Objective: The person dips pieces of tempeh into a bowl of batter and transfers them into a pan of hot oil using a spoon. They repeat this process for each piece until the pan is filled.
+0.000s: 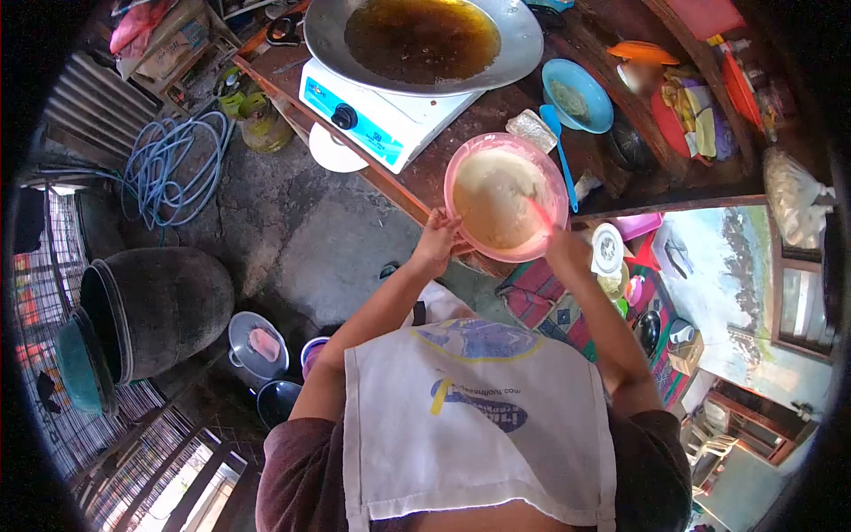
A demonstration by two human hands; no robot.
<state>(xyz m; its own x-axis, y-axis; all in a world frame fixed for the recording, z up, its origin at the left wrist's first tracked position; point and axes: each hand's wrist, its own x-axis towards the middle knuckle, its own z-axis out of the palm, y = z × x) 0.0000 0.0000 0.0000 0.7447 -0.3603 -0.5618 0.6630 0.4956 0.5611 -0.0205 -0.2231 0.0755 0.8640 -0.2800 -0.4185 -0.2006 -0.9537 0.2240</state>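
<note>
A pink bowl (558,173) of pale, creamy batter (483,199) sits at the front edge of the wooden table. My left hand (436,243) grips the bowl's near-left rim between thumb and fingers. The red handle of a utensil (539,213) is in my closed right hand (568,252), its lower end dipping into the batter so its head is hidden. Just right of the bowl lies a blue spoon (562,155), beside a clear plastic packet (532,131). Behind these stands a blue bowl (603,93) with some pale contents.
A large wok (523,49) holding brown oil (421,40) rests on a white gas stove (390,120) at the back left. Below are a coiled blue hose (177,164), gas cylinder (264,129) and big dark barrel (168,306). Dishes stand on a patterned mat (567,319) at right.
</note>
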